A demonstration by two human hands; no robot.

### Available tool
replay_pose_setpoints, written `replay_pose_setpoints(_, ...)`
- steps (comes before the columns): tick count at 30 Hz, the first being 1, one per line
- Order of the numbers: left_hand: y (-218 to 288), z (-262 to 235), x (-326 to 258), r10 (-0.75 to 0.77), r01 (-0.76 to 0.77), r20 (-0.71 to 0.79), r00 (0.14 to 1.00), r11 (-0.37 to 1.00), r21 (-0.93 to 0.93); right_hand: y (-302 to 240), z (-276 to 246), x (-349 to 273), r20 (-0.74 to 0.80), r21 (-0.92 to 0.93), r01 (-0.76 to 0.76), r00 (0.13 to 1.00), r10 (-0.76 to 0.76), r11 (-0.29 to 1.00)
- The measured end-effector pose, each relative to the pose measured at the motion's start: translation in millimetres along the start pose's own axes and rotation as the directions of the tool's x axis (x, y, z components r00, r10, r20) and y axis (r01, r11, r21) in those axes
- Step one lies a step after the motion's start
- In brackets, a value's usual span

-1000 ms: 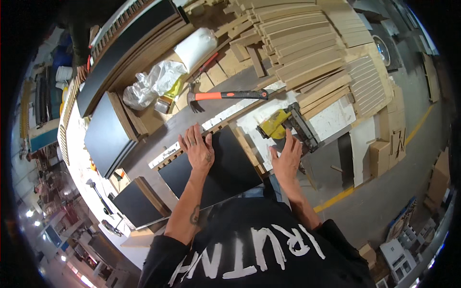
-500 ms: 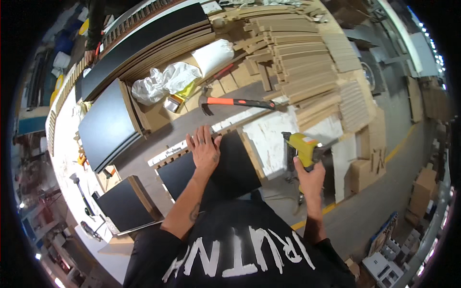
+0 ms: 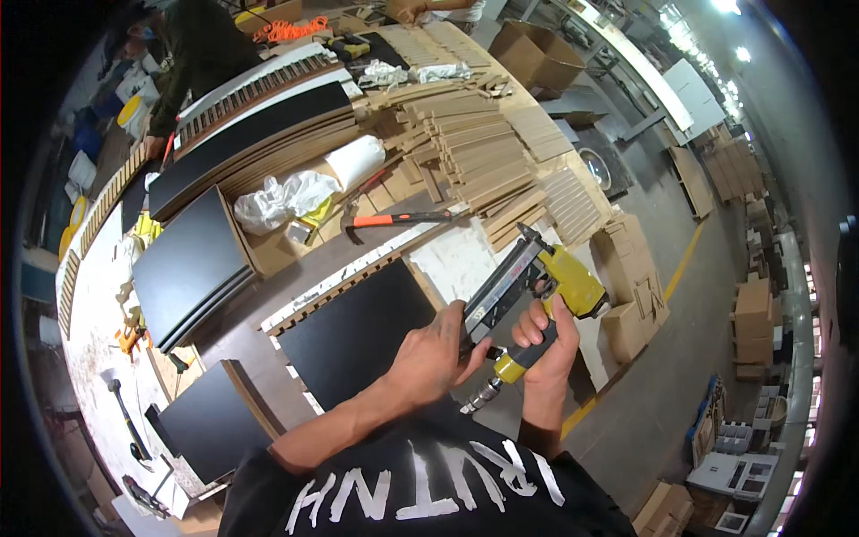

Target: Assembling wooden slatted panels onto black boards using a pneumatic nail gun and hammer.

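Observation:
A yellow and black air nail gun (image 3: 574, 281) is held up in front of me, tilted, its nose pointing away and its hose fitting toward my body. My right hand (image 3: 548, 347) is wrapped round its dark handle. My left hand (image 3: 435, 356) closes on the rear end of its long magazine; some fingertips are hidden behind it. Beneath and left of my hands lies a black panel (image 3: 353, 329) with a notched light strip along its far edge. Beyond that strip, a claw hammer (image 3: 394, 219) with an orange and black handle lies on the bench.
Left stand stacked black panels (image 3: 192, 268) and another dark panel block (image 3: 215, 425). Thin wooden strips (image 3: 488, 148) are piled at the far right of the bench. Crumpled white plastic (image 3: 282, 201) lies mid-bench. Cardboard boxes (image 3: 626, 268) stand at right. Another person (image 3: 201, 45) is at far left.
My left hand has left the panel and moved right onto the nail gun's magazine. The nail gun has come closer and turned, showing its side. My view has shifted upward and to the right.

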State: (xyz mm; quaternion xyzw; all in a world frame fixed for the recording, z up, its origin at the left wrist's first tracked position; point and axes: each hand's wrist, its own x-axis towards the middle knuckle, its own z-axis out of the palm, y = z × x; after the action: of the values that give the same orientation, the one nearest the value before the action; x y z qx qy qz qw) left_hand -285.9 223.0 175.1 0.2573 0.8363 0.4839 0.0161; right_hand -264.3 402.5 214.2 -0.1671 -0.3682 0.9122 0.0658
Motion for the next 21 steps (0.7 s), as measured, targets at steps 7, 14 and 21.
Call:
replay_pose_setpoints(7,6.0,-60.8,-56.2,-0.009,0.006,0.098,0.995,0.999,0.036,10.1,6.2,-6.1,0.056,0.099,0.038,0.997,-0.044,0.994)
replay_pose_setpoints(14,0.9,-83.1,-79.2,0.054,-0.04,0.132,0.99,0.993,-0.111,8.7,-30.8,7.5,0.143,0.186,-0.143,0.983,0.117,0.972)
replay_pose_setpoints(21,-183.4,-88.3,-21.6,-0.468,0.449,-0.238,0.851,0.884,-0.133,-6.0,-57.2,23.0,-0.142,0.024,0.065,0.988,-0.061,0.998)
